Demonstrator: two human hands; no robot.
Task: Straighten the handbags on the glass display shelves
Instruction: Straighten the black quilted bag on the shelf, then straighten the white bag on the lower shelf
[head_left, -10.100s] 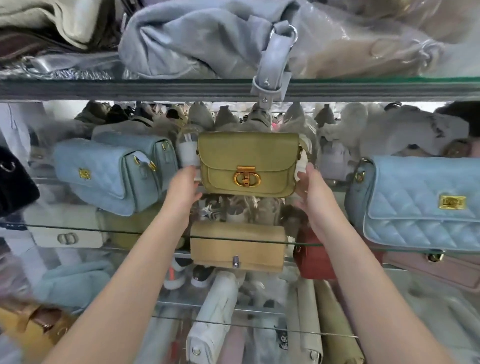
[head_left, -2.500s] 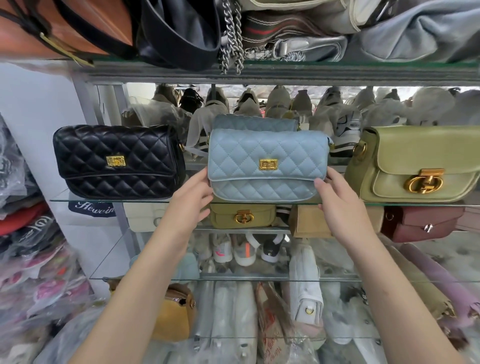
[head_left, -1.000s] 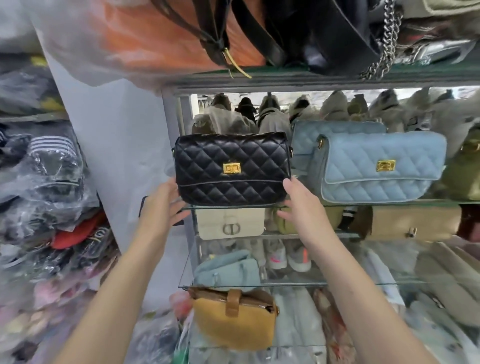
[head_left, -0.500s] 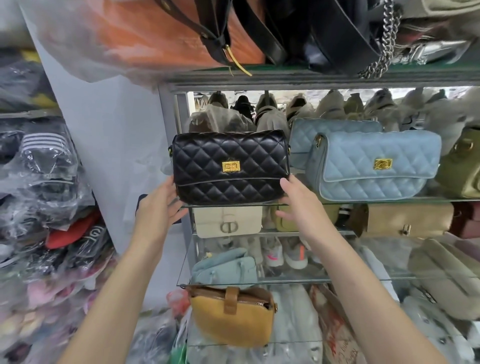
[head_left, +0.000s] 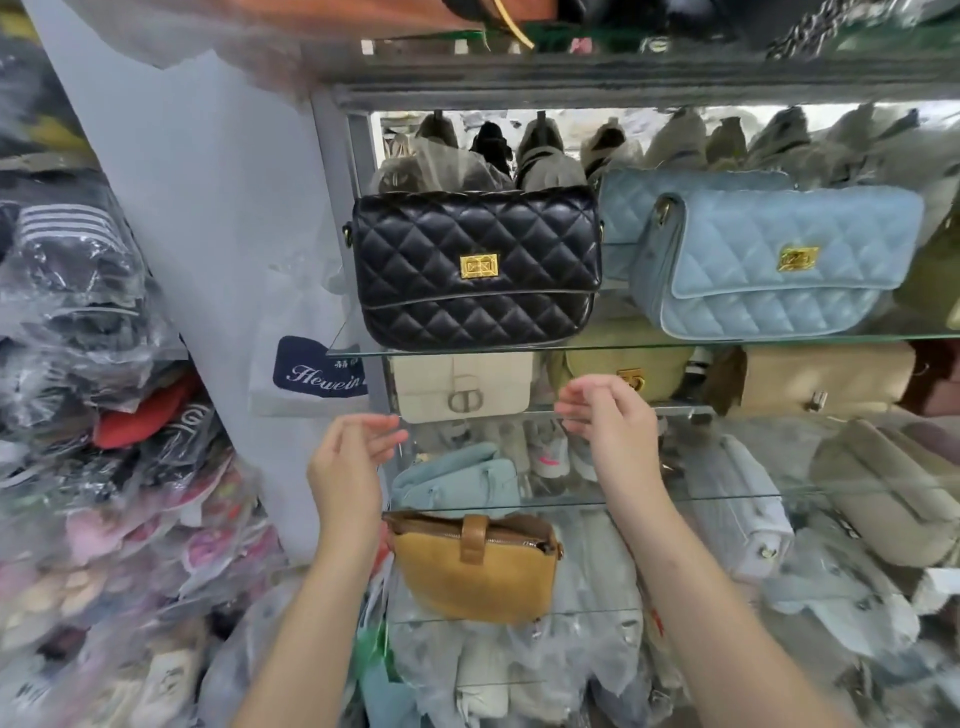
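Both hands have let go of the black handbag (head_left: 475, 267) and dropped lower. In the head view, the left hand (head_left: 348, 460) and right hand (head_left: 608, 423) are loosely curled, each grip holding nothing, near the white handbag (head_left: 462, 387). The black one sits at the front left edge of the glass shelf (head_left: 618, 345); a bump could knock it off.

L bag (head_left: 475, 270) beside R bag (head_left: 779, 265), on shelf (head_left: 597, 345)
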